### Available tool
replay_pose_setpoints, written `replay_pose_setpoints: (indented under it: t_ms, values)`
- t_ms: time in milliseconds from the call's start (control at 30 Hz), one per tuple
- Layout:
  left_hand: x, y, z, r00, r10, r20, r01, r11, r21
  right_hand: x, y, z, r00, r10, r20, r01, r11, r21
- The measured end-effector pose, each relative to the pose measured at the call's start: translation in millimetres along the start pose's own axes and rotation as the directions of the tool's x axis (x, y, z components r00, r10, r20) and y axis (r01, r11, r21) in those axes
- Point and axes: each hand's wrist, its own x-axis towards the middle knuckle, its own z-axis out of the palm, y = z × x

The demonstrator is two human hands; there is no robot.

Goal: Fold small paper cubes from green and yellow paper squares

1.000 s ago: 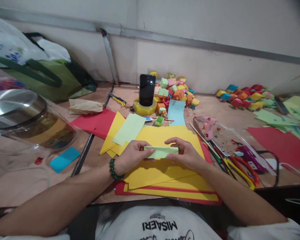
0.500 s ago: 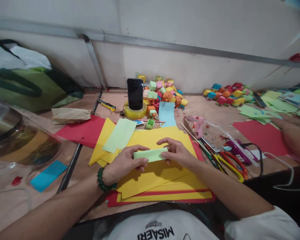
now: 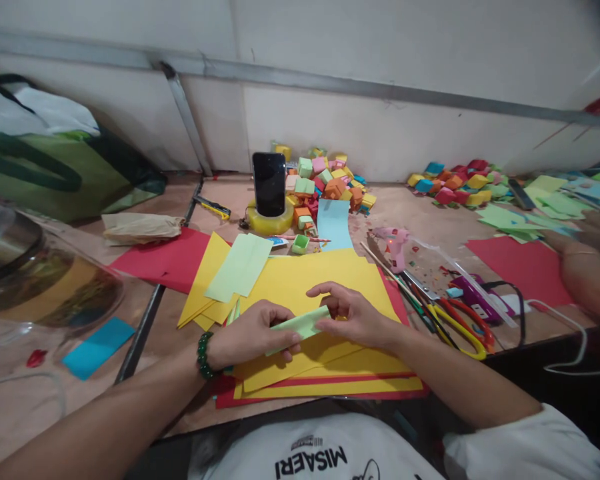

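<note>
A narrow folded strip of light green paper (image 3: 307, 324) is held between both hands, tilted with its right end higher. My left hand (image 3: 255, 335), with a green bead bracelet at the wrist, grips its left end between thumb and fingers. At the right end, my right hand (image 3: 353, 316) pinches the strip, its index finger raised and curved above. Beneath them lies a stack of yellow sheets (image 3: 325, 270) with red ones under it. Light green sheets (image 3: 240, 268) rest at the stack's upper left.
Small paper cubes (image 3: 330, 183) are piled behind a phone (image 3: 270, 183) standing in a tape roll (image 3: 270, 219). A pink glue gun (image 3: 396, 245) and scissors (image 3: 460, 330) lie at right. Another person's hand (image 3: 587, 270) is at far right. A glass jar (image 3: 45, 280) stands left.
The green strip has tilted from nearly level, its left end dropping and its right end rising slightly. My left fingers have closed further over it.
</note>
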Motion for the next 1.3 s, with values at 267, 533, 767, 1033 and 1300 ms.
replay_pose_setpoints:
  t_ms: [267,533,767,1033,1300]
  values:
    - [-3,4,-3.9,1.000,0.012,-0.001,-0.012,0.995,-0.095,6,4,-12,0.998,0.012,-0.065,0.011,0.942,0.334]
    - [0,-4,-0.5,0.999,0.011,0.040,-0.007,0.996,-0.088,7,-3,-7,0.994,0.090,-0.069,-0.070,0.968,0.242]
    - [0,1,5.3,0.997,0.044,-0.060,-0.041,0.997,0.059,9,2,-8,0.990,0.112,-0.086,-0.089,0.968,0.234]
    - [1,-1,7.3,0.988,0.067,-0.142,-0.049,0.991,0.128,11,4,-9,0.979,0.163,-0.125,-0.125,0.956,0.264]
    - [4,-5,18.8,0.975,0.127,-0.183,-0.088,0.974,0.208,7,2,9,0.987,0.101,-0.128,-0.106,0.994,-0.032]
